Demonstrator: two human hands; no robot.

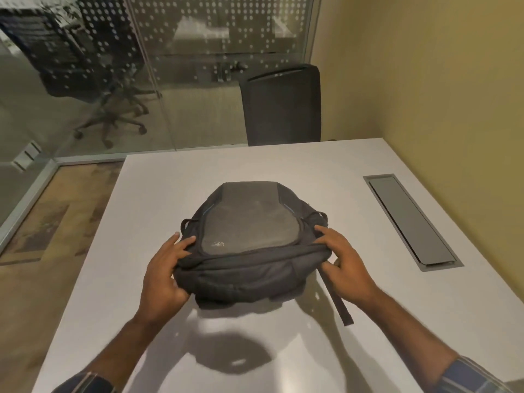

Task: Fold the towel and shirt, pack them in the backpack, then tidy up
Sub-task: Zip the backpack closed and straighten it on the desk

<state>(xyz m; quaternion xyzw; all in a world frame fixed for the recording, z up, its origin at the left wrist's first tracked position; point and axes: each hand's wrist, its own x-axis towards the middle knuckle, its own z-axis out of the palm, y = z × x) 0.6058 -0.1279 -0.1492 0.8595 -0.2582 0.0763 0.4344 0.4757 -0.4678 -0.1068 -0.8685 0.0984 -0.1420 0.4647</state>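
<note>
A: Item one, backpack [249,242]: lying flat near the middle of the white table [326,177], front panel up, near end bulging; a loose strap [338,296] is trailing toward the near right. Towel and shirt are not showing anywhere in view.

B: Hands?

A: Left hand [164,270] is gripping the near-left corner, thumb on top, fingers curled under the fabric. Right hand [344,265] is holding the near-right corner, fingers spread on top and thumb below, bunching the cloth.

B: Risks?

A: Likely two: the trailing strap is lying where it could snag or drag if the bag is being turned; soft fabric may be slipping through a corner-only hold.

B: Room?

A: Bare tabletop is lying on every side. The cable hatch [411,219] is sitting well apart to the right, the table's left edge nearer. A chair [283,106] is standing beyond the far edge.
</note>
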